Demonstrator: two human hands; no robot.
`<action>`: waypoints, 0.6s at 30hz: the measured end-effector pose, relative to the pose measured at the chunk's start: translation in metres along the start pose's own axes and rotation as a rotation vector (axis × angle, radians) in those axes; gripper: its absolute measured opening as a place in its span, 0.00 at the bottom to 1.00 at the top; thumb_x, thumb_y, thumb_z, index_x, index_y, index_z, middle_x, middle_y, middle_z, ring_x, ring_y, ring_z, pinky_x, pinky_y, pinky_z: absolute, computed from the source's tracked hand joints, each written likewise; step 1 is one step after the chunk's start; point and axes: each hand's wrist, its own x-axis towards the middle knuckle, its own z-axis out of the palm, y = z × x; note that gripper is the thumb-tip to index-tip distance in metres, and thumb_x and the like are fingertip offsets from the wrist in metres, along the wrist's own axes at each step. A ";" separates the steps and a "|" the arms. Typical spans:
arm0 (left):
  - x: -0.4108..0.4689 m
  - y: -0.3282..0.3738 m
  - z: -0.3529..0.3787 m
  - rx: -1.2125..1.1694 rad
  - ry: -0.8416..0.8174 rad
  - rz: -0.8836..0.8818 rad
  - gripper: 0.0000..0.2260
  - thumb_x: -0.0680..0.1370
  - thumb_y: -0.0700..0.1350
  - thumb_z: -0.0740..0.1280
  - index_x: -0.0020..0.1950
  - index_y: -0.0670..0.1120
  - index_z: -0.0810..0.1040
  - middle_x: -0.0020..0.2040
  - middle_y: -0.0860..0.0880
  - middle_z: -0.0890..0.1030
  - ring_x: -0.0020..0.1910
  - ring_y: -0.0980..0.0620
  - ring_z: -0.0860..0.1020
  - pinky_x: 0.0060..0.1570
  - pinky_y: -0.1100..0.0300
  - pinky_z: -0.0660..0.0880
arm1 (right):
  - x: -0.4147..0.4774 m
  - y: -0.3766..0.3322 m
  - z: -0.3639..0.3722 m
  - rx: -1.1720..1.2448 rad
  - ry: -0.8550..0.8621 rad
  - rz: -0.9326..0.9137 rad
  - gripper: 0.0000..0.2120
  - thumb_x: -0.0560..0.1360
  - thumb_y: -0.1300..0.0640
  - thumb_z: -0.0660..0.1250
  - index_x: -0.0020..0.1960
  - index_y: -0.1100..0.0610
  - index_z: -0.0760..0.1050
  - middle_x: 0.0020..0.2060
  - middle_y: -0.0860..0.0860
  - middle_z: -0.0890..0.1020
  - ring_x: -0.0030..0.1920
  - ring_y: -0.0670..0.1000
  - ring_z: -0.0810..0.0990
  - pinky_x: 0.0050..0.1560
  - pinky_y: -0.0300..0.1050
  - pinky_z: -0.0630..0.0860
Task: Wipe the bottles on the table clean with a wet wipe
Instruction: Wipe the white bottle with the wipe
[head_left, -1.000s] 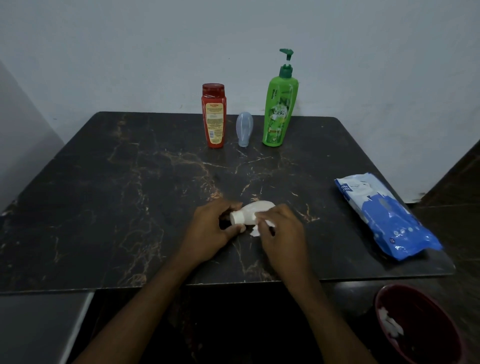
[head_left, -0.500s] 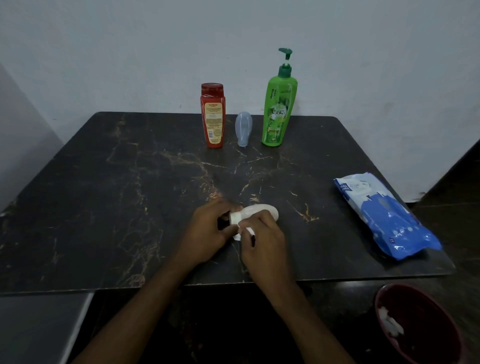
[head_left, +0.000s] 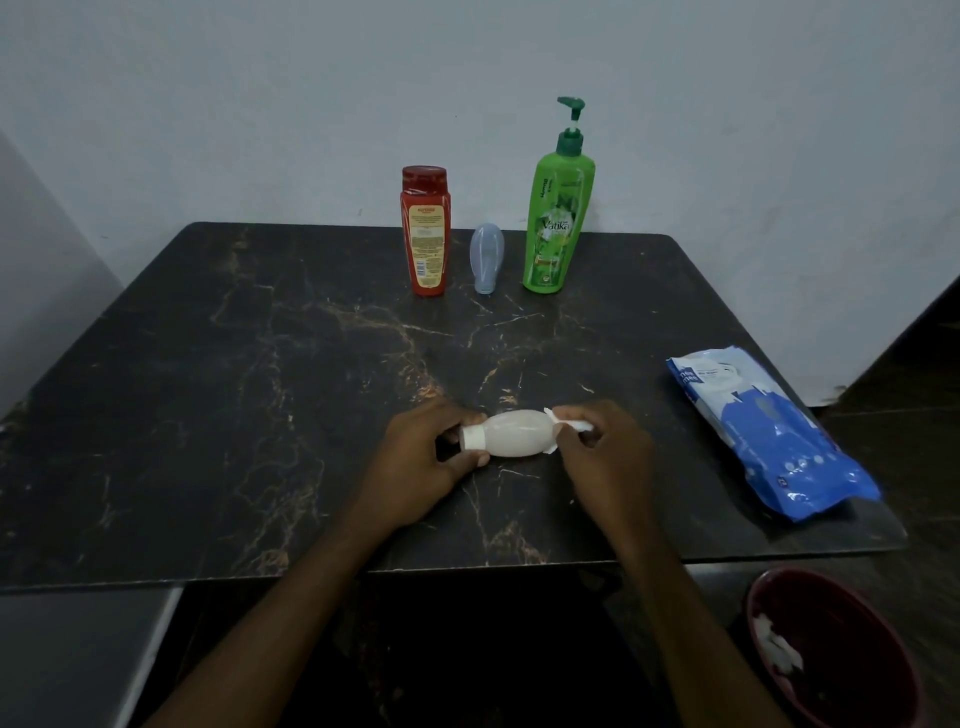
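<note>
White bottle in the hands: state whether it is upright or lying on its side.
On its side: the white bottle lies across the table, cap in the left hand, base toward the right hand.

A dark marbled tabletop (head_left: 218, 395) with tan veins carries three things upright along its far edge: a red bottle (head_left: 425, 234), a small grey bottle (head_left: 486, 258) beside it, and a green pump bottle (head_left: 557, 218). A blue wipes pack (head_left: 763, 431) lies flat near the right edge. A white bottle (head_left: 514, 434) lies on its side near the front.
</note>
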 end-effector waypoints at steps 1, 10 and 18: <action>0.000 -0.001 0.000 0.000 0.003 0.001 0.18 0.69 0.44 0.80 0.58 0.50 0.84 0.50 0.56 0.82 0.48 0.59 0.79 0.49 0.62 0.76 | -0.004 -0.002 0.002 0.003 0.008 -0.020 0.11 0.75 0.62 0.69 0.57 0.54 0.81 0.52 0.47 0.81 0.45 0.39 0.77 0.42 0.19 0.68; -0.001 0.001 -0.001 0.017 0.002 0.014 0.18 0.69 0.44 0.81 0.58 0.49 0.84 0.50 0.56 0.82 0.48 0.62 0.78 0.48 0.70 0.73 | -0.022 -0.009 0.013 -0.009 0.032 -0.226 0.09 0.74 0.64 0.70 0.51 0.55 0.82 0.48 0.48 0.80 0.48 0.44 0.79 0.47 0.29 0.72; -0.001 0.003 -0.002 0.028 0.001 0.025 0.17 0.69 0.44 0.80 0.57 0.48 0.84 0.49 0.56 0.81 0.47 0.60 0.78 0.46 0.71 0.71 | -0.025 -0.017 0.023 -0.071 0.021 -0.247 0.08 0.74 0.64 0.70 0.52 0.58 0.82 0.49 0.50 0.78 0.47 0.45 0.76 0.48 0.25 0.64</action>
